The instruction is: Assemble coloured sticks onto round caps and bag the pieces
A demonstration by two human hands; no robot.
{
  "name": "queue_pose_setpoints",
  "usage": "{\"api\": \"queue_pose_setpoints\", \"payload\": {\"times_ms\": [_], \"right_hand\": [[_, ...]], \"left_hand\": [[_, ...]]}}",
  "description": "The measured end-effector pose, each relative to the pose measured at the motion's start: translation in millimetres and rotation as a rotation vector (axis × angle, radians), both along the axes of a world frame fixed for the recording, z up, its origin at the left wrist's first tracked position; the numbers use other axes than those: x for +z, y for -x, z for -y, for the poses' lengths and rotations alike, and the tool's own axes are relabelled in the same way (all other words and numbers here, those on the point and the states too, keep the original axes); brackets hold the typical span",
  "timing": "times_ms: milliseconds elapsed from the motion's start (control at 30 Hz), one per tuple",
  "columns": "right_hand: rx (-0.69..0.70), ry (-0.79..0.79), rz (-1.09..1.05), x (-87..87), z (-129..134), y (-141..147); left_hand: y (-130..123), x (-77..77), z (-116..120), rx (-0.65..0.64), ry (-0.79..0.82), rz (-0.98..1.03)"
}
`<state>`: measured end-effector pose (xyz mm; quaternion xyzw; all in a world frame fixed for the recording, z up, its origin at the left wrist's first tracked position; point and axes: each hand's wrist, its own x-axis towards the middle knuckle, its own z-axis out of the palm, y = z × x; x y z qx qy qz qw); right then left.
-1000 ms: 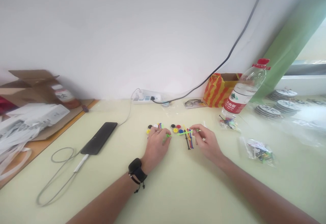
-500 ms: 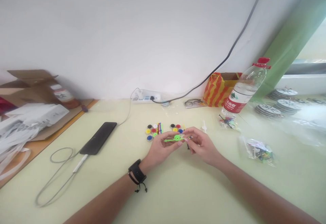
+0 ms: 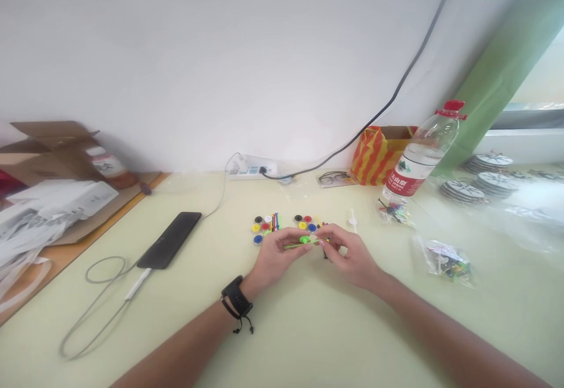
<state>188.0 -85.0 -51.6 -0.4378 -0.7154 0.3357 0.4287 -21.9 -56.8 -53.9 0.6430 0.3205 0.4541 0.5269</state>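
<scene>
Bright green, a small piece is pinched in the nearly closed fingers of both left hand and right hand; coloured discs lie beyond on the table.

Pretty bright, diffuse light here, with washed-out glare on the table at far right. Kinda hazy overall: even my right hand looks soft, and wide-angle stretch smears the side edges.

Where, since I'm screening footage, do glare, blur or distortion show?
Head view: whitish glare over the clear plastic at right; head view: the water bottle leans outward, likely lens distortion; head view: the green plastic piece looks soft, fine detail lost.
</scene>
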Motion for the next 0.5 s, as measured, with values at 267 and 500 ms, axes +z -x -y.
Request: {"api": "queue_pose_setpoints", "payload": {"times_ms": [267, 500], "right_hand": [[-0.069, -0.022, 0.145, -3.7, -0.8, -1.8], [-0.016, 0.055, 0.05, -2.6, -0.6, 0.0]], "left_hand": [[0.8, -4.1, 1.2, 0.026, -0.045, -0.044], [1.8, -2.1, 1.8, 0.033, -0.05, -0.103]]}}
